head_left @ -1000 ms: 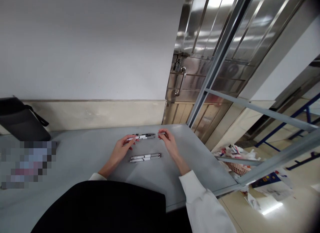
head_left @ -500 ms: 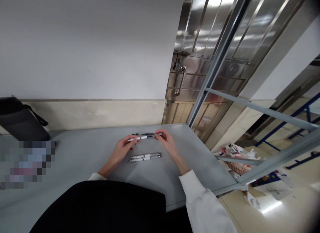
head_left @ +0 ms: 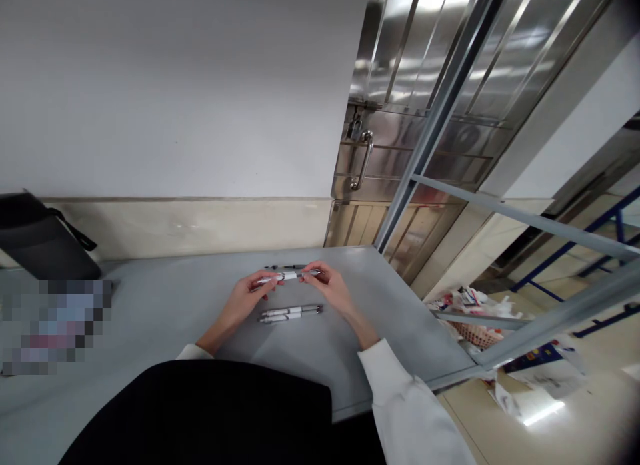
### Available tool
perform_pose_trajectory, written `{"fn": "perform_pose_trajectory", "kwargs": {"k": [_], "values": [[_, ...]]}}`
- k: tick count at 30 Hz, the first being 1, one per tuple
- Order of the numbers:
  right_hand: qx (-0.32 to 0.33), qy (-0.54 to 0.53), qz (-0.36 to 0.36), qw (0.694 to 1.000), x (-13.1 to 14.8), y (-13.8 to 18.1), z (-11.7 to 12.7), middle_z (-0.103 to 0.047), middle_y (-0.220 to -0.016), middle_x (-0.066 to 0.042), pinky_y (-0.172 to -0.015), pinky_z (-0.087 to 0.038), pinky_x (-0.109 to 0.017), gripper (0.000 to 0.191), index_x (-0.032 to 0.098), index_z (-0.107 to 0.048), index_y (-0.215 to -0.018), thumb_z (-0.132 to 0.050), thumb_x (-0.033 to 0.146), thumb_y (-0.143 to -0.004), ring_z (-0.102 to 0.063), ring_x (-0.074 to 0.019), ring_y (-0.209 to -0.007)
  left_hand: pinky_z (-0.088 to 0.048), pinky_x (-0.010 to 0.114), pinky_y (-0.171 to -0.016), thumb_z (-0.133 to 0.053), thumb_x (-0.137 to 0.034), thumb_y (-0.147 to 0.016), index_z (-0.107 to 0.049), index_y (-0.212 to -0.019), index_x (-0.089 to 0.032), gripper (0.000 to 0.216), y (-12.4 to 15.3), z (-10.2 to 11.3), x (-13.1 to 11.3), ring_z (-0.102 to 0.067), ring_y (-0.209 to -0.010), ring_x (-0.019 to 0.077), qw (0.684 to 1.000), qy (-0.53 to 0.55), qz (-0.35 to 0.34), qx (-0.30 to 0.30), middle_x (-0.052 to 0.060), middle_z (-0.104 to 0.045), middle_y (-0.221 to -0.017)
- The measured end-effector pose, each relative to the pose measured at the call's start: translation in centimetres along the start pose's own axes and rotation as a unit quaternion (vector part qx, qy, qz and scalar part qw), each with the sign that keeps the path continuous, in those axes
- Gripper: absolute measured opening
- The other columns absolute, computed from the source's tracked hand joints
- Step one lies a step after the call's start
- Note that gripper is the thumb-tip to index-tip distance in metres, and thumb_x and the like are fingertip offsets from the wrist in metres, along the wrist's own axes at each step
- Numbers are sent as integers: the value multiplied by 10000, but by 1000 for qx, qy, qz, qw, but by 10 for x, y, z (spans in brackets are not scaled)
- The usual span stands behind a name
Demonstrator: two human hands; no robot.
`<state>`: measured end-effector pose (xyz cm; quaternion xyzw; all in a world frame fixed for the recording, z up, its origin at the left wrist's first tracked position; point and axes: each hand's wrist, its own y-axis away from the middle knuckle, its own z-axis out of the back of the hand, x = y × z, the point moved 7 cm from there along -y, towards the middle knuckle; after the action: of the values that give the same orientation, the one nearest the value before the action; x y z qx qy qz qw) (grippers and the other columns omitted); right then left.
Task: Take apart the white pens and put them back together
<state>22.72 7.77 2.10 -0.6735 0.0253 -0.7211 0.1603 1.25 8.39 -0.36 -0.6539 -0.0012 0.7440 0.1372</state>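
Note:
A white pen barrel (head_left: 287,276) is pinched in the fingers of my left hand (head_left: 250,292), held level above the grey table. My right hand (head_left: 324,282) pinches a small grey pen piece (head_left: 311,272) at the barrel's right end. The piece and the barrel are lined up; whether they are joined I cannot tell. Just behind my hands lies a thin dark pen-like part (head_left: 275,266), partly covered by my right fingers. Nearer to me, white pens (head_left: 290,314) with dark markings lie side by side on the table.
The grey tabletop (head_left: 165,298) meets a wall at the back. A dark grey bag (head_left: 47,242) and a blurred-out item (head_left: 57,325) are on the left. A metal frame post (head_left: 425,145) rises at the right corner. Beyond the edge, a basket (head_left: 475,333) holds bags on the floor.
My right hand has moved slightly left with the grey piece, closing the gap to the white barrel. The dark thin section between them is now mostly covered. My left hand has barely moved.

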Motion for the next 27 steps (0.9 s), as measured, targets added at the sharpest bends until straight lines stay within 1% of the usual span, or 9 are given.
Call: {"fn": "perform_pose_trajectory", "kwargs": {"k": [4,9,12,15,18,21,24,27], "values": [[4,-1,2,1000,-2,-2,-1,-785,-919,-59,-933,-546,-430,277,226,-657,-988,-736,464,-870,-751,-239,-920,-531,303,-684,-756,-565,-821,-771,-1072,-187,455,0,1,0,-722,-922,258,1000,3,13,-4,109,-814,-1037],[7,-9,4,1000,-1,-5,-2,-790,-951,-64,-919,-542,-410,277,229,-664,-965,-755,469,-858,-750,-240,-939,-527,309,-691,-753,-572,-827,-767,-1085,-183,467,1,1,-2,-718,-918,258,1000,1,13,-3,115,-813,-1033],[17,2,14,1000,4,-10,-4,-771,-929,-51,-879,-550,-390,262,234,-668,-948,-755,465,-859,-744,-230,-899,-523,309,-674,-757,-585,-817,-770,-1054,-177,472,1,1,-2,-715,-888,256,1000,7,18,-4,117,-813,-999],[35,4,24,999,10,-20,-8,-720,-887,-23,-831,-558,-364,273,232,-664,-933,-764,471,-844,-733,-209,-832,-511,303,-676,-746,-577,-835,-772,-1037,-179,448,1,3,-3,-709,-882,250,1000,7,13,-16,114,-814,-985],[37,10,28,999,10,-30,-10,-665,-863,0,-738,-545,-327,317,223,-667,-945,-782,486,-813,-686,-167,-714,-499,300,-681,-735,-572,-848,-772,-1031,-188,426,1,6,-4,-706,-893,251,999,-2,15,-29,106,-817,-981],[23,22,23,999,5,-35,-12,-626,-782,18,-642,-494,-296,338,214,-666,-941,-758,519,-825,-612,-141,-621,-492,297,-677,-735,-567,-847,-776,-1026,-200,410,2,8,-4,-707,-890,250,999,-12,20,-32,94,-820,-975],[11,29,20,999,-1,-33,-15,-589,-716,27,-605,-464,-285,351,211,-658,-914,-726,549,-846,-571,-136,-586,-493,295,-685,-728,-552,-862,-776,-1047,-205,397,3,9,-1,-708,-905,247,999,-13,27,-27,91,-820,-994],[2,34,13,999,-5,-31,-19,-582,-676,31,-566,-439,-278,376,211,-639,-914,-672,584,-879,-520,-125,-531,-504,300,-695,-745,-532,-854,-779,-1071,-204,395,3,11,2,-710,-927,253,999,-10,34,-30,95,-816,-1027]]}}
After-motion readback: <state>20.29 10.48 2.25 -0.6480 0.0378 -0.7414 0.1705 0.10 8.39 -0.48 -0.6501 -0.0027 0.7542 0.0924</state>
